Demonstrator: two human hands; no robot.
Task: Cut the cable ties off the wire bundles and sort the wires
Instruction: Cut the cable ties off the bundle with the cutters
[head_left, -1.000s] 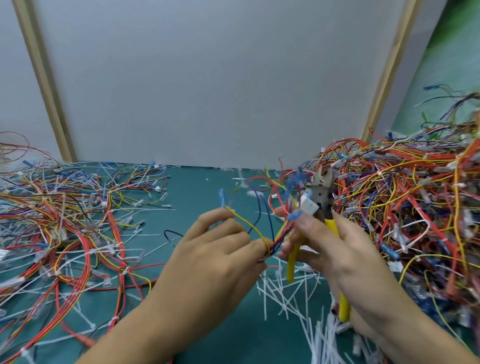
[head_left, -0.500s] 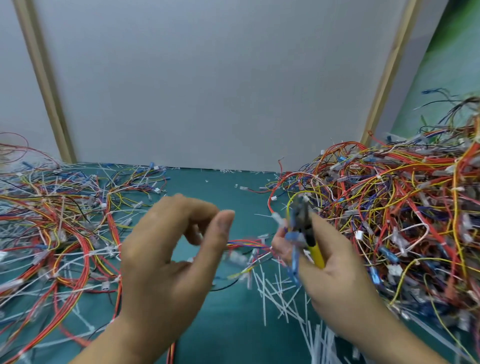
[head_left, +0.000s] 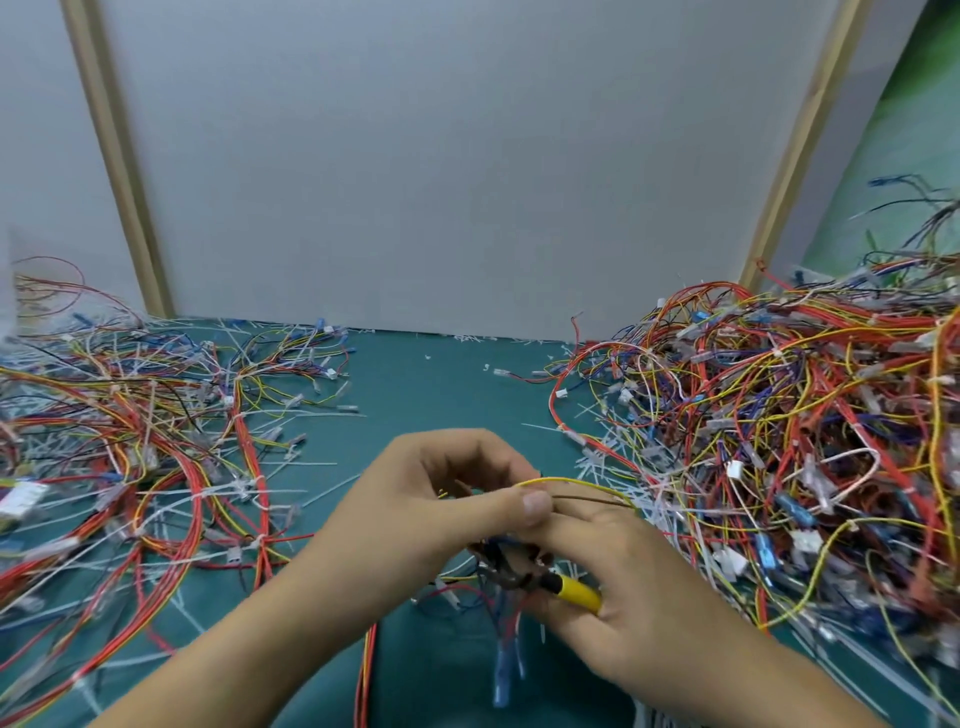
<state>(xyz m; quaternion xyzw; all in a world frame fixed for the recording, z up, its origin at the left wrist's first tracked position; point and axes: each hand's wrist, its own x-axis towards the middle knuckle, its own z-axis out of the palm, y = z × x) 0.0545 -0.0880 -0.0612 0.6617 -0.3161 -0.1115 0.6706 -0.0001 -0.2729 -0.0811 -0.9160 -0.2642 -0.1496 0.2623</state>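
Left hand (head_left: 436, 504) pinches the yellow and brown wires (head_left: 576, 482) between thumb and fingers (head_left: 483, 447). Best to keep them taut and let only the tie into the blades. The bundle (head_left: 506, 623) hangs just below. Right hand (head_left: 644, 597) grips the cutters (head_left: 571, 592), fingers wrapped round the yellow handle.

L forearm runs up from lower-left corner, bare. L hand (head_left: 447, 504) sits mid-frame, back toward cam, fingers curled in, thumb (head_left: 535, 503) stretched out to the right w/ nail up, pinching thin wires (head_left: 571, 481) against the fingertips. R forearm runs up from lower right, also bare. R hand (head_left: 649, 603) is just below & right of L, touching it under the thumb, fingers wrapped round yellow-handled cutters (head_left: 574, 593). Wrists well apart.
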